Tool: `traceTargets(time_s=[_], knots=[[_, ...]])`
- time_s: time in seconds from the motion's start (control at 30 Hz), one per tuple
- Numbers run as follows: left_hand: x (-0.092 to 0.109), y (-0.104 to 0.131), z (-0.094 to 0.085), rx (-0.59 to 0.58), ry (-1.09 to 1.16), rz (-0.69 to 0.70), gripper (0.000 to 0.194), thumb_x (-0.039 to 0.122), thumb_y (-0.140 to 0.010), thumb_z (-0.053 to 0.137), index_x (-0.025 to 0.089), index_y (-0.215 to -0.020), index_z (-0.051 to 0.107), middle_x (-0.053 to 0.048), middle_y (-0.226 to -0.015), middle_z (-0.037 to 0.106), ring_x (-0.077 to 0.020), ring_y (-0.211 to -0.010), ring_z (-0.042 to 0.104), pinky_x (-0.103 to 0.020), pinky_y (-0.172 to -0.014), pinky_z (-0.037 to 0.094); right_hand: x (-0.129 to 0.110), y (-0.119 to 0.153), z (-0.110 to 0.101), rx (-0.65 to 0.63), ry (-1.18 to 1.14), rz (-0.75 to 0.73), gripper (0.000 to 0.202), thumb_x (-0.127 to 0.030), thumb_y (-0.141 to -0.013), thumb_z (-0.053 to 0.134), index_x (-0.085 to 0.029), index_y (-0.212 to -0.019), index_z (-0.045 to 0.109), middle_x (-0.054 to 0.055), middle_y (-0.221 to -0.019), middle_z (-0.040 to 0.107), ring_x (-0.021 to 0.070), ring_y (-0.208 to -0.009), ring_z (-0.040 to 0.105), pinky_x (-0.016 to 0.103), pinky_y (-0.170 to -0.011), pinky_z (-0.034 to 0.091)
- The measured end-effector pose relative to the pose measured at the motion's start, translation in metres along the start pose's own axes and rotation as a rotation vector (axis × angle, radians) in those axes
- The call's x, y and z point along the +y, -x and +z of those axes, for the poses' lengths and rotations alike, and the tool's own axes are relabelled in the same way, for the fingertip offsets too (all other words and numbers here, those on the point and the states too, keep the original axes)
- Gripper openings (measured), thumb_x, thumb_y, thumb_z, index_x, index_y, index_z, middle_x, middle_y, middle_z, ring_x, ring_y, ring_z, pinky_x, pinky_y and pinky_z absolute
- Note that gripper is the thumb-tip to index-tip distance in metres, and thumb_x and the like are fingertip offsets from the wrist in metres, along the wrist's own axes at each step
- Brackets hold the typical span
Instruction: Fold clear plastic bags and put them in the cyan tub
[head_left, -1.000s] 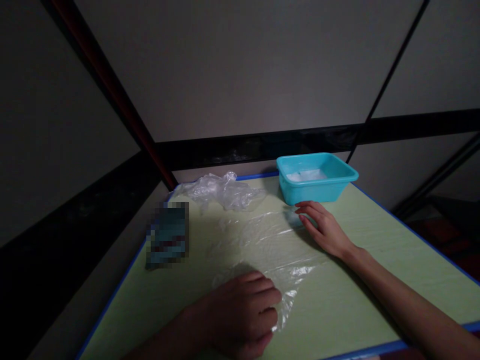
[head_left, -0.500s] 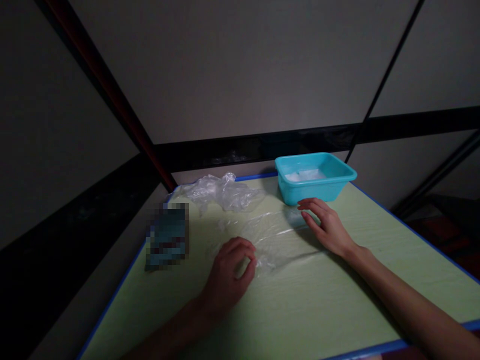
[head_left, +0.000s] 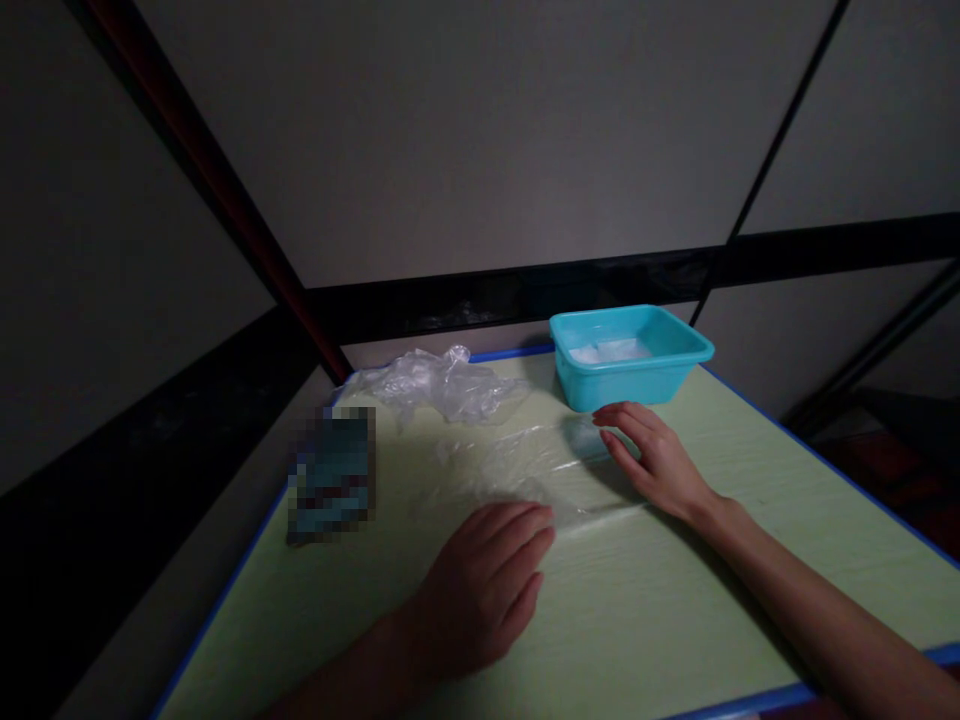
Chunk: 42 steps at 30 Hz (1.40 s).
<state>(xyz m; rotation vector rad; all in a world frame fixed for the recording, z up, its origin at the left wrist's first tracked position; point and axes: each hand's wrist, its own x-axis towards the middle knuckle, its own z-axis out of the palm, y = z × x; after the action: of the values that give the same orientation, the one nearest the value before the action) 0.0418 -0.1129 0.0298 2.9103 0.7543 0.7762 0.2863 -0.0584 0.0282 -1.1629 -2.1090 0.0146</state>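
A thin, clear plastic bag [head_left: 525,460] lies spread flat on the pale green table [head_left: 637,620]. My left hand [head_left: 487,585] is over the bag's near edge, palm down, with its fingers stretched to the right and nothing visible in them. Above the bag's right end is my right hand [head_left: 656,455], thumb and fingers apart and holding nothing. Whether either hand touches the plastic I cannot tell. Behind the flat bag rests a crumpled heap of clear plastic bags [head_left: 442,385].
A turquoise plastic basin [head_left: 630,380] with white material inside stands at the back right, just beyond my right hand. At the left edge lies a blurred-out dark teal item [head_left: 334,475]. Blue edging rims the table, and wall panels [head_left: 487,150] rise close behind it.
My left hand has moved right and nearer to me, its fingers going from a curled shape to stretched out. The right hand has barely shifted.
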Motion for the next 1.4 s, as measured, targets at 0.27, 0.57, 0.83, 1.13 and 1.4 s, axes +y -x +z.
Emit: traceTargets(time_s=[0.27, 0.57, 0.83, 1.13, 1.4], knots=[[0.003, -0.003, 0.003, -0.322, -0.048, -0.049, 0.051, 0.030, -0.080, 0.045, 0.013, -0.127, 0.033, -0.010, -0.135, 0.032, -0.0236, -0.126, 0.024, -0.047, -0.104, 0.017, 0.001, 0.000, 0.001, 0.024, -0.002, 0.002, 0.016, -0.021, -0.086, 0.037, -0.017, -0.089, 0.052, 0.008, -0.087, 0.058, 0.0217, -0.083, 0.053, 0.038, -0.075, 0.042], [0.001, 0.003, 0.008, -0.324, -0.078, -0.151, 0.053, 0.038, -0.081, 0.044, 0.016, -0.128, 0.033, -0.011, -0.137, 0.027, -0.0260, -0.127, 0.019, -0.048, -0.103, 0.019, -0.027, 0.004, -0.002, -0.101, -0.059, 0.035, 0.030, -0.024, -0.088, 0.032, -0.017, -0.110, 0.051, 0.010, -0.113, 0.054, 0.0200, -0.105, 0.049, 0.036, -0.089, 0.041], [0.000, 0.006, 0.014, -0.283, -0.163, -0.231, 0.064, 0.049, -0.083, 0.034, 0.008, -0.132, 0.023, -0.014, -0.139, 0.022, -0.0267, -0.128, 0.013, -0.044, -0.104, 0.017, -0.077, 0.028, 0.013, -0.541, 0.027, -0.141, 0.068, -0.049, -0.084, 0.033, -0.010, -0.136, 0.012, 0.013, -0.140, 0.013, 0.0231, -0.128, 0.011, 0.041, -0.105, 0.019], [-0.001, 0.009, 0.016, -0.319, -0.188, -0.230, 0.068, 0.054, -0.082, 0.030, 0.007, -0.132, 0.023, -0.015, -0.139, 0.018, -0.0279, -0.128, 0.011, -0.044, -0.103, 0.017, -0.059, 0.043, 0.006, -0.589, 0.115, -0.145, 0.072, -0.052, -0.083, 0.033, -0.011, -0.136, 0.006, 0.014, -0.140, 0.011, 0.0238, -0.128, 0.009, 0.045, -0.104, 0.018], [0.000, 0.007, 0.013, -0.328, -0.163, -0.244, 0.068, 0.054, -0.082, 0.030, 0.008, -0.132, 0.021, -0.015, -0.140, 0.016, -0.0266, -0.129, 0.009, -0.045, -0.103, 0.017, -0.014, 0.077, -0.020, -0.535, 0.275, -0.014, 0.068, -0.044, -0.085, 0.035, -0.017, -0.136, -0.002, 0.010, -0.141, 0.011, 0.0239, -0.128, 0.012, 0.048, -0.101, 0.021]])
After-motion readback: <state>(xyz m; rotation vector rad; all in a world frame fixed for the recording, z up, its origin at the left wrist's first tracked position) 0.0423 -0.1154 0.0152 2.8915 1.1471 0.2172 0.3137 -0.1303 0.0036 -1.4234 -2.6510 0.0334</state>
